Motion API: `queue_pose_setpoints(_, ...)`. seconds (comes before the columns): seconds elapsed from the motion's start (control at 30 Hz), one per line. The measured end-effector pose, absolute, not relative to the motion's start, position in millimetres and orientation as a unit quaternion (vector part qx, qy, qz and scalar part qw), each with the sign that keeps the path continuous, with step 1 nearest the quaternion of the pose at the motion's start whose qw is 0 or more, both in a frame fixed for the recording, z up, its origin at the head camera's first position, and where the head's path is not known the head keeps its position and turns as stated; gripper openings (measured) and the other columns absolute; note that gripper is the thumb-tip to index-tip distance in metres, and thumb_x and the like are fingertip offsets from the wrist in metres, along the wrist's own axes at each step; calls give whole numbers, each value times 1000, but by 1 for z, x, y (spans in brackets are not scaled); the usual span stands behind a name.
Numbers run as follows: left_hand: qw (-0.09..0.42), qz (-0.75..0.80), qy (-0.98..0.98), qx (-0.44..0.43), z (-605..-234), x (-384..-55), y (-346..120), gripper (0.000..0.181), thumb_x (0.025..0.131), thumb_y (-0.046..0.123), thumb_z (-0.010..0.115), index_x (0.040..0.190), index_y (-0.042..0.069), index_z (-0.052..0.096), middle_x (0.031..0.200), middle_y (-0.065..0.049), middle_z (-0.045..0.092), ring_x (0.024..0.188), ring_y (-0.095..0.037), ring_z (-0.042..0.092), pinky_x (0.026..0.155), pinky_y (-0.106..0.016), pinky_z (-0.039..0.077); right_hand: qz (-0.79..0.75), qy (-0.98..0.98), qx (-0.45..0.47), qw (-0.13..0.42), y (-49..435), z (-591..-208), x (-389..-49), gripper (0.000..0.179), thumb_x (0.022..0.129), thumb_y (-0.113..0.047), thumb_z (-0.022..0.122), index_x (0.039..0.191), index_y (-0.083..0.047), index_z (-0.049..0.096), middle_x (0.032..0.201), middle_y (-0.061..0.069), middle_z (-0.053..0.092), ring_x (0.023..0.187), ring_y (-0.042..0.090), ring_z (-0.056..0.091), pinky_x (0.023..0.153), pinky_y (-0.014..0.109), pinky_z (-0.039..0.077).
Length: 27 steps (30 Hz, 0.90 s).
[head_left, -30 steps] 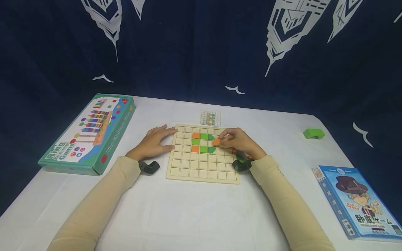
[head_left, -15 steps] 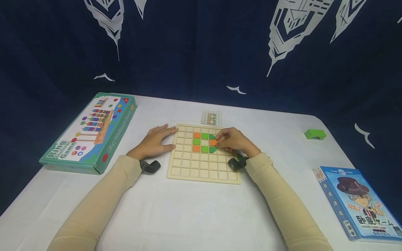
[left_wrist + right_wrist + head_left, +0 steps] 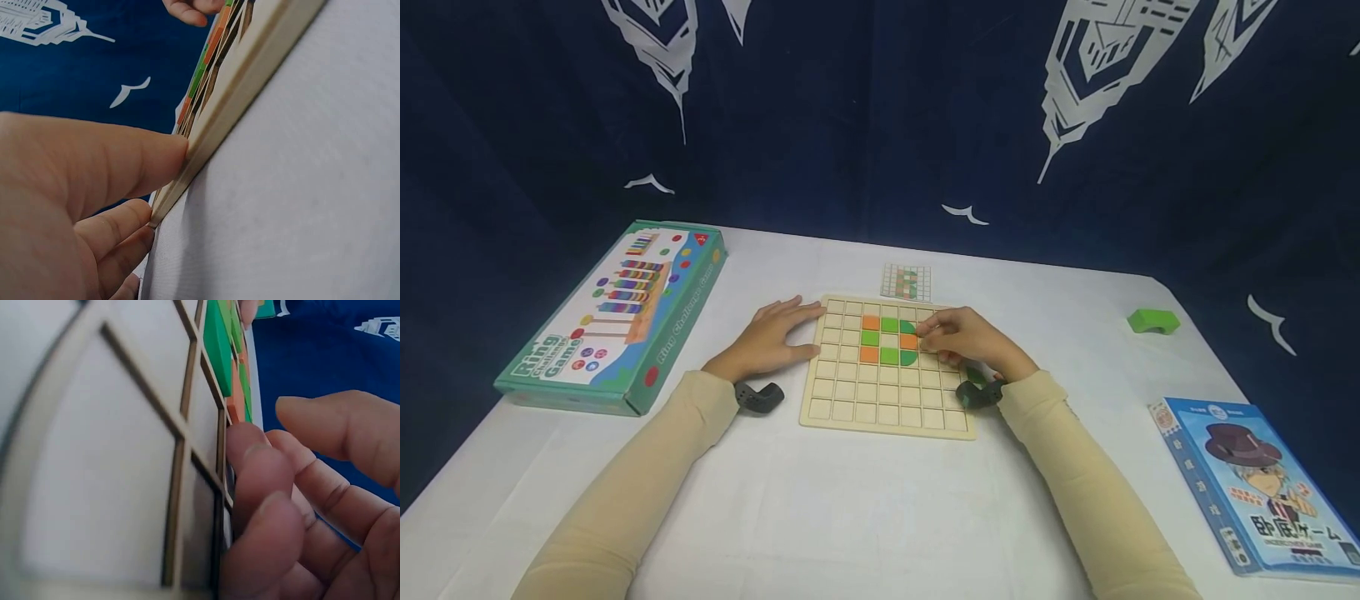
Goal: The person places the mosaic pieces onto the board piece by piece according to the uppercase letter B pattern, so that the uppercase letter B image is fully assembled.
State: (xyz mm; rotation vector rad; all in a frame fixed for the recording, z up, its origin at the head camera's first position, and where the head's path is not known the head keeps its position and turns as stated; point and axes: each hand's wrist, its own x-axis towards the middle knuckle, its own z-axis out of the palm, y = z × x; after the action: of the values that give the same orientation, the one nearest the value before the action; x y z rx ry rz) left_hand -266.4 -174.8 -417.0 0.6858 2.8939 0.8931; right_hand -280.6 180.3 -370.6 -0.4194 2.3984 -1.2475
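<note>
- Orange tile (image 3: 908,342): lies in the board (image 3: 886,430), just beside the right hand (image 3: 970,340); its fingers bent, thumb apart, gripping nothing.
- Left hand (image 3: 766,340): fingers extended, thumb touching the board's edge.
- Green box (image 3: 647,367): "Ring Challenge Game".
- Blue box (image 3: 1255,483): "卧底ゲーム".
</note>
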Motion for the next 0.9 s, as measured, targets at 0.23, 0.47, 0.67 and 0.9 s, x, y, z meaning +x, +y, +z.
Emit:
queue_pose_setpoints(0.23, 19, 285, 932, 222, -416, -265, -174, 72, 99, 31, 70, 163, 8, 48, 172, -12, 40, 165, -37, 21, 134, -57, 6, -476, 839, -153, 212, 197, -370, -271, 32, 105, -14, 71, 130, 6, 69, 87, 6, 70, 70, 15, 58, 61, 24, 53)
queue_pose_setpoints(0.47, 21, 285, 933, 221, -417, -266, -174, 72, 99, 32, 70, 164, 9, 48, 173, -11, 40, 165, -37, 20, 134, -57, 6, -480, 845, -126, 200, 217, -363, -257, 38, 103, -23, 75, 131, 2, 70, 84, 7, 68, 71, 17, 58, 62, 26, 50)
queue_pose_setpoints(0.67, 20, 289, 931, 223, -417, -266, -175, 71, 99, 31, 70, 163, 9, 48, 172, -12, 40, 165, -37, 20, 134, -58, 6, -498, 836, -104, 204, 236, -364, -249, 38, 104, -20, 71, 133, 4, 67, 77, 3, 63, 65, 14, 54, 55, 25, 40)
queue_pose_setpoints(0.9, 21, 286, 931, 224, -416, -266, -174, 71, 99, 30, 69, 163, 8, 48, 172, -13, 40, 165, -38, 21, 134, -57, 6, -512, 830, -103, 197, 255, -365, -242, 41, 104, -11, 68, 137, 12, 61, 82, 5, 66, 71, 13, 57, 63, 24, 52)
